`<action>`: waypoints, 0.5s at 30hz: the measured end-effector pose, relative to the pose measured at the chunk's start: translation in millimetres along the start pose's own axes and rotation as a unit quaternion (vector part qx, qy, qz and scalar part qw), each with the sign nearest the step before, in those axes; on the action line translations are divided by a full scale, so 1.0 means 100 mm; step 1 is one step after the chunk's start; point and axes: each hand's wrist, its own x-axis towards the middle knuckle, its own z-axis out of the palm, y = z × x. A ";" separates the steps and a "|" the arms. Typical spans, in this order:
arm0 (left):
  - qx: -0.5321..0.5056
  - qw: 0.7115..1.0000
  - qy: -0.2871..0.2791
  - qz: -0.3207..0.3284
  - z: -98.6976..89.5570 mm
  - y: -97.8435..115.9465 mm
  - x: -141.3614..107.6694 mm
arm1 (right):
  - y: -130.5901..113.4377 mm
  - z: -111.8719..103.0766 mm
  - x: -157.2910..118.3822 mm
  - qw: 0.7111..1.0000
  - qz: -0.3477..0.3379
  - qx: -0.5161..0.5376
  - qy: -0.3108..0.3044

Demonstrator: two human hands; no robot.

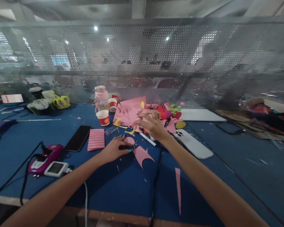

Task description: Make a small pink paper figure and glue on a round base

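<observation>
On the blue table, my left hand (117,148) has its thumb and fingers around a small round pink paper piece (129,140). Right beside it lies a jagged pink scrap (142,155) with curved cut edges. Farther forward, my right hand (152,123) reaches over a pile of pink paper (130,108), its fingers bent and pressed near the scraps; what they hold, if anything, is too small to make out. Yellow paper pieces (119,123) and a white stick (148,139) lie by the pile. A pink lined stack (96,139) sits left of my left hand.
A black phone (78,138), a purple power strip (45,160) with cables, and a paper cup (103,118) stand left. A pink-topped bottle (101,99) is behind. At right lie a white phone (194,144) and a long pink strip (178,189). A perforated metal screen (142,63) closes the back.
</observation>
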 end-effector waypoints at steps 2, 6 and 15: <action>-0.049 0.996 0.063 -0.040 -0.03 0.01 0.01 | -0.01 0.01 0.00 1.000 0.002 0.020 0.009; -0.145 0.966 0.199 -0.076 -0.05 0.00 0.03 | -0.12 -0.02 0.03 0.998 -0.010 0.055 0.041; -0.429 0.886 0.141 -0.101 0.04 0.04 0.08 | -0.42 -0.14 0.15 0.993 -0.052 0.099 0.023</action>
